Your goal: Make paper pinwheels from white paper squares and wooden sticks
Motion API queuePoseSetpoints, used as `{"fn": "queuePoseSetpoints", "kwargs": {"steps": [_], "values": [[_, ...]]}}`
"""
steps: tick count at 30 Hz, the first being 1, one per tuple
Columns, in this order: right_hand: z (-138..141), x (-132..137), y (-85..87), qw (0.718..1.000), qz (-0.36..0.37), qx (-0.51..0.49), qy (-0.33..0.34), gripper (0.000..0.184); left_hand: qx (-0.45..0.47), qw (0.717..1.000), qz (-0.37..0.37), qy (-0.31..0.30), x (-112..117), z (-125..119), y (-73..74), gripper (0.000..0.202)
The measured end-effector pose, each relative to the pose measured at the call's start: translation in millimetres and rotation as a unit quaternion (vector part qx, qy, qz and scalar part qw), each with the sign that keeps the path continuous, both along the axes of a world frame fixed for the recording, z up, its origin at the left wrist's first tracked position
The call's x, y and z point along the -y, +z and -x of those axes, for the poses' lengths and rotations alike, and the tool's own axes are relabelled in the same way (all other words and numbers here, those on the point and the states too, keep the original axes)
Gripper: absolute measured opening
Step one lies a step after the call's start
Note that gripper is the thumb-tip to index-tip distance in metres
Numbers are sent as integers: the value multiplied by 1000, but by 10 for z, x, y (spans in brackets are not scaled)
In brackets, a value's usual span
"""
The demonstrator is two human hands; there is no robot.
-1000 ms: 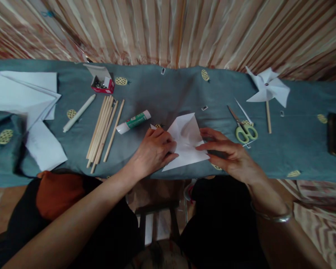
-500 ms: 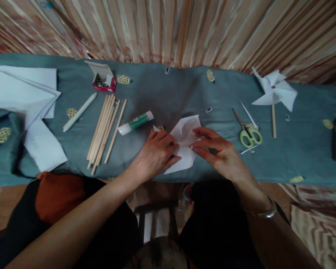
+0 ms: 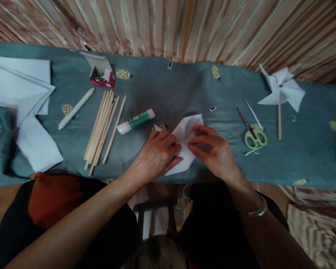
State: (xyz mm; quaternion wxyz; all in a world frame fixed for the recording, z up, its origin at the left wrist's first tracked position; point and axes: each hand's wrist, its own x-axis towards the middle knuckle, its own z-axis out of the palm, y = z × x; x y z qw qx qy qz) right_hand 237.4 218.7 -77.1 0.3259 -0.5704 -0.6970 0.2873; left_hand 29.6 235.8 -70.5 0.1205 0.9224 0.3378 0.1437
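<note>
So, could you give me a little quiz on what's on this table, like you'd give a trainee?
1. True or false: the left hand and the right hand both touch the folded white paper.
2. What lies just left of the glue stick? A wooden sticks; B a cup; C a stapler.
3. Fill in: the paper pinwheel lies to the ___ of the scissors.
Key: 1 true; 2 A; 3 right.
</note>
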Motion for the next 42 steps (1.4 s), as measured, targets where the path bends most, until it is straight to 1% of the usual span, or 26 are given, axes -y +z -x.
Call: {"fn": "queuePoseSetpoints", "kwargs": {"steps": [7,13,24,30,33,38,42], "values": [[30,-7,25,999,-9,32,5,9,-12,1000,7,3,2,-5,15,27],[46,2,29,999,-15,40,3,10,-7,1000,-3,1,1,0,6,27],[33,11,13,998,-33,54,11,6,-3,1000,-1,2,-7,6,0,26],[48,25,43,998,-23,56,19,15,-8,1000,-1,2,-6,7,4,27],[57,38,39,997,-33,63,29,19,-13,1000,-1,2,-7,7,7,26],[78,65,44,991,-65,99,56,21,-18,1000,2,1,-14,8,-9,28],[114,115,60,986,-60,135,72,26,-2,1000,-6,3,-14,8,-27,28]]}}
